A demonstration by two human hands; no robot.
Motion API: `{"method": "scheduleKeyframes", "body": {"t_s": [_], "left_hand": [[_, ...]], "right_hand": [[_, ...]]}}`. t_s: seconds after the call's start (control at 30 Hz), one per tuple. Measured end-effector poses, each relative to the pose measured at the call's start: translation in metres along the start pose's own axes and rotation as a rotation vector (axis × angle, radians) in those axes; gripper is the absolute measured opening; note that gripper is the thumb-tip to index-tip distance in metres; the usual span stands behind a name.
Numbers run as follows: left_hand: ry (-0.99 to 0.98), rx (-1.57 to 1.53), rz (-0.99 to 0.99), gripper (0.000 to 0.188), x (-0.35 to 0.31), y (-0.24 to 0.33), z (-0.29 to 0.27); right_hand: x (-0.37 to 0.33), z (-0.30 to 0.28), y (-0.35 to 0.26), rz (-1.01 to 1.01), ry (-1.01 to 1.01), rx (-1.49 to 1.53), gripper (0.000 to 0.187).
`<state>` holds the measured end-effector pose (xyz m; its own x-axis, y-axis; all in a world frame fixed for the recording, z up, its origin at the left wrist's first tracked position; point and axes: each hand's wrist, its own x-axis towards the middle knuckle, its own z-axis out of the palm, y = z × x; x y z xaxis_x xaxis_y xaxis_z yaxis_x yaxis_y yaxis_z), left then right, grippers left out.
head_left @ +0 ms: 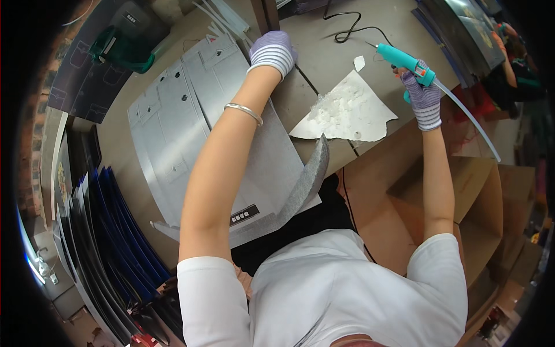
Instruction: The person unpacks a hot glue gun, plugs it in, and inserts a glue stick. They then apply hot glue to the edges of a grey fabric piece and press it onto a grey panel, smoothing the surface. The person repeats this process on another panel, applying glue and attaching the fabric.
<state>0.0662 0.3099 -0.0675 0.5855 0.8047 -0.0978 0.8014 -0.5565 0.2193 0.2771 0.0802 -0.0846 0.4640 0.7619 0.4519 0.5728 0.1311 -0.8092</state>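
In a purple glove with striped cuff, my right hand [425, 95] grips a teal glue gun [404, 59]. Its nozzle points left, away from my body, and a long translucent glue stick [471, 121] trails from the back. My left hand [273, 53], gloved alike, is at the far right edge of a large grey panel [173, 121]. Its fingers look curled downward; what they hold, if anything, is hidden. The panel has black round holes, a dark label and a curved grey edge strip [309, 179] on its near side. White paper [361, 113] covered in whitish lumps lies between my hands.
Translucent strips [228, 20] lie behind the panel. A dark green object [118, 51] sits at the back left. Stacked dark blue and black sheets [110, 225] stand left. A black cord [350, 29] curls across the table. Cardboard boxes [471, 196] are lower right. Another person [511, 63] is far right.
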Motion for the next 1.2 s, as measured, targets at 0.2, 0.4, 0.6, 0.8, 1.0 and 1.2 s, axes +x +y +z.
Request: {"method": "scheduleKeyframes", "body": {"t_s": [0.2, 0.4, 0.6, 0.8, 1.0, 1.2], "left_hand": [[0.224, -0.202, 0.082, 0.025, 0.003, -0.016, 0.016], [0.262, 0.059, 0.197, 0.021, 0.012, -0.01, 0.018], [-0.098, 0.218, 0.049, 0.029, 0.021, 0.02, -0.004], [-0.154, 0.232, 0.071, 0.035, 0.028, 0.016, -0.005], [-0.072, -0.048, 0.265, 0.032, -0.004, 0.017, 0.005], [-0.285, -0.303, 0.603, 0.021, -0.077, 0.044, -0.022]], "right_hand": [[-0.004, -0.007, -0.001, -0.017, 0.017, 0.029, 0.021], [-0.011, -0.018, 0.004, 0.031, -0.003, 0.081, 0.021], [-0.013, -0.018, 0.008, 0.012, -0.032, 0.045, 0.02], [-0.014, -0.018, 0.002, 0.047, 0.0, 0.054, 0.019], [-0.018, -0.026, 0.004, 0.062, -0.011, 0.091, 0.021], [-0.024, -0.038, 0.01, 0.076, 0.018, 0.095, 0.02]]}}
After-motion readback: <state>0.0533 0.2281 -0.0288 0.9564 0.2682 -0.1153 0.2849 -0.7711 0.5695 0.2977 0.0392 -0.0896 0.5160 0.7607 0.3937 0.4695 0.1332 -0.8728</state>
